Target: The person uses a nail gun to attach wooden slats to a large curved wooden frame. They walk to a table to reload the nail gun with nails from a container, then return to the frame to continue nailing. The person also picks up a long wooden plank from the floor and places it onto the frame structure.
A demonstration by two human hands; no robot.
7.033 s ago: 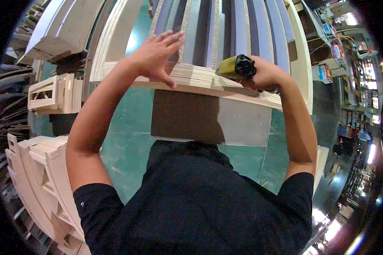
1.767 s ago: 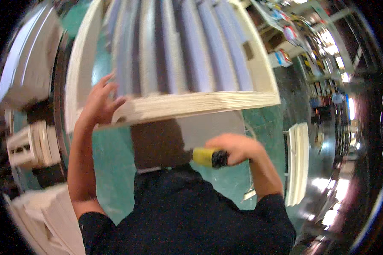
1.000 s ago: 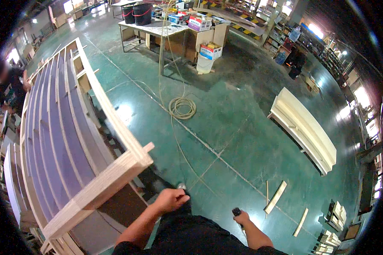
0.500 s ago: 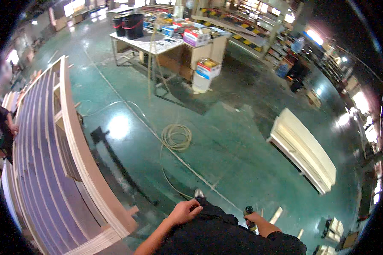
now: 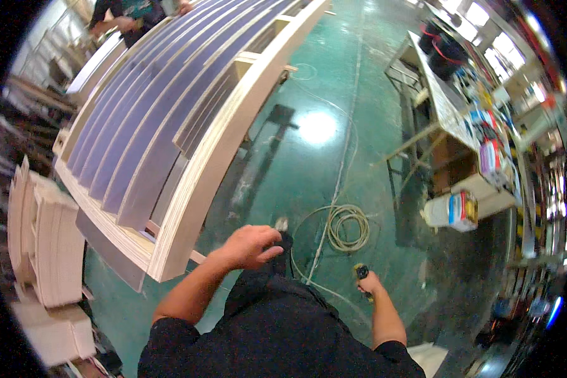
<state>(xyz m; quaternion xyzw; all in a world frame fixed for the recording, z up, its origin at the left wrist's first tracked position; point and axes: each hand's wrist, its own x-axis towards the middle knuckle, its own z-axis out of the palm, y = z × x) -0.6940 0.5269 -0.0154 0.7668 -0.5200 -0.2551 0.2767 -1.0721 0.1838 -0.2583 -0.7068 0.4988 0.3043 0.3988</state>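
My left hand [image 5: 251, 246] hangs in front of my body, near the close corner of a large wooden frame [image 5: 214, 157]. Its fingers are loosely bent with the thumb apart, and nothing is in it. Low at my side, my right hand [image 5: 370, 283] is wrapped round a black-and-yellow hand tool [image 5: 361, 272]; the grip hides much of it, and its exact kind is unclear. The frame is pale layered wood holding a row of long curved purple-grey slats [image 5: 148, 145].
A coiled hose [image 5: 348, 228] lies on the green floor ahead. On the right stands a worktable [image 5: 444, 104] with black buckets [image 5: 447, 55] and boxes. Stacked curved boards [image 5: 53, 242] are at the left. A co-worker [image 5: 132, 12] stands beyond the frame.
My view has swung left, bringing the frame nearer and to the centre, while the table and hose shifted right. My left hand has risen with its fingers loosened; the right hand still holds the tool.
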